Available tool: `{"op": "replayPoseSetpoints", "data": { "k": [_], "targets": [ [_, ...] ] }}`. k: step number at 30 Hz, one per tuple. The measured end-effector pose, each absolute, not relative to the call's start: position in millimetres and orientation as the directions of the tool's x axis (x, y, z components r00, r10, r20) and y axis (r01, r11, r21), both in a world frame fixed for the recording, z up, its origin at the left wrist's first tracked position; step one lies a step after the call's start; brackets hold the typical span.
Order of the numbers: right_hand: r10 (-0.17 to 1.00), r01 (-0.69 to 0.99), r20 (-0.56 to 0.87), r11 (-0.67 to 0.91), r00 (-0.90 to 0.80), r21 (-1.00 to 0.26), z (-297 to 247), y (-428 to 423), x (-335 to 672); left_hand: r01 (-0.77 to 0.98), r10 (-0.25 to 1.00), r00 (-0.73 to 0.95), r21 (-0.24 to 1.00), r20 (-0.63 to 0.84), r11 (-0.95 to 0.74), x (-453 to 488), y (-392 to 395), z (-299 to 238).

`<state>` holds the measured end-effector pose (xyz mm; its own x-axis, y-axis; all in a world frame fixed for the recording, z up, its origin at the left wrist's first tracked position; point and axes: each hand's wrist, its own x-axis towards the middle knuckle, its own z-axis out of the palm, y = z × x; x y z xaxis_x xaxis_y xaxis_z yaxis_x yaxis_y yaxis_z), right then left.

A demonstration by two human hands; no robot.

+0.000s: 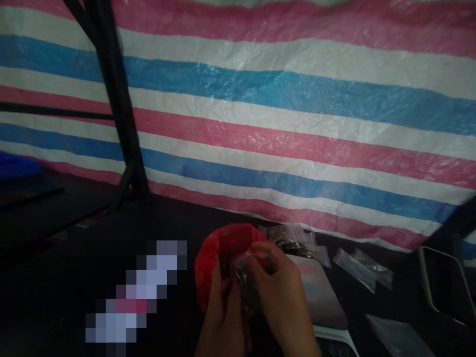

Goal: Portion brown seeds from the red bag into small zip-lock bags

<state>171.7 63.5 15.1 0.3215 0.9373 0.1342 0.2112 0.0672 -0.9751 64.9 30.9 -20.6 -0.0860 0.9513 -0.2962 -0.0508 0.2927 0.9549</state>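
Note:
A small clear plastic bag (244, 277) is held between my hands, and its contents are too dark to make out. My right hand (282, 287) pinches the bag from the right side with thumb and fingers. On the other side, my left hand (223, 312) closes around the bag's left edge. Just beyond both hands stands an open red plastic bag (208, 263), with its mouth facing up. My hands partly cover its front, and its inside is mostly hidden.
A scale with a metal plate (320, 292) sits right of my hands. Behind it lie filled zip bags (286, 235). Flat zip bags (357, 267) and a phone-like device (446, 282) lie farther right. A striped sheet (260, 124) hangs behind the black table, beside a dark post (122, 124).

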Motion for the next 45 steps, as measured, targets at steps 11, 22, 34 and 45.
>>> {"op": "replayPoseSetpoints", "data": {
  "k": [11, 22, 34, 45],
  "targets": [
    [0.951, 0.404, 0.113, -0.014, 0.289, -0.914, 13, 68, 151, -0.015, 0.942, -0.175, 0.957, -0.287, 0.288, 57, 34, -36],
    [0.944, 0.243, 0.135, 0.061, 0.302, -0.968, 11, 66, 162, -0.047, 0.965, -0.218, 0.989, -0.144, 0.137, 68, 31, -27],
    [0.962, -0.126, 0.120, 0.154, 0.245, -0.980, 25, 60, 195, 0.249, 0.944, -0.253, 0.957, 0.211, -0.147, 85, 36, -33],
    [0.845, 0.408, 0.111, -0.134, 0.524, -0.903, 13, 40, 300, 0.448, 0.847, -0.279, 0.841, 0.453, -0.303, 68, 44, -40]
  ]
}}
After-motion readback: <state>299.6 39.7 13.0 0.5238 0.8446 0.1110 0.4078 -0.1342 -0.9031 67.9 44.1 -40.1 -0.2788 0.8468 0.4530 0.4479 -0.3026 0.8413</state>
